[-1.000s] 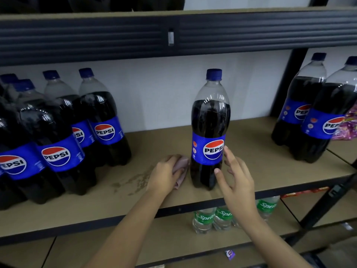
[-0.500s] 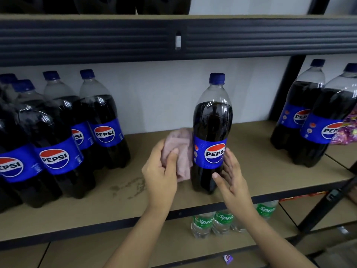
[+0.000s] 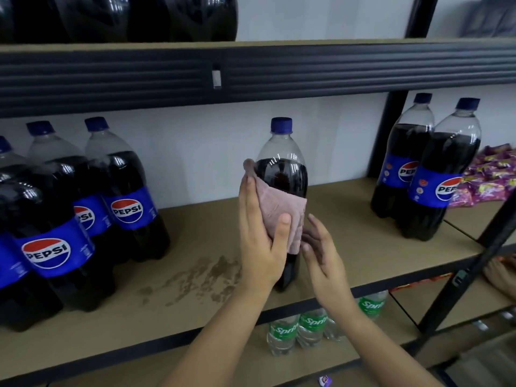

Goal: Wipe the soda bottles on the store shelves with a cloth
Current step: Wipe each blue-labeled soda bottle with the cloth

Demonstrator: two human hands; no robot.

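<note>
Pressing cloth against bottle

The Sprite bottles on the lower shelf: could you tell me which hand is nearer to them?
Right. The right hand sits low beside the Pepsi bottle, just above the Sprite bottles; the left hand presses the cloth higher on the bottle.

left hand raised with thumb curled, right hand fingers straight

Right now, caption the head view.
Left hand presses pink cloth on lone Pepsi bottle; right hand steadies it.
</note>
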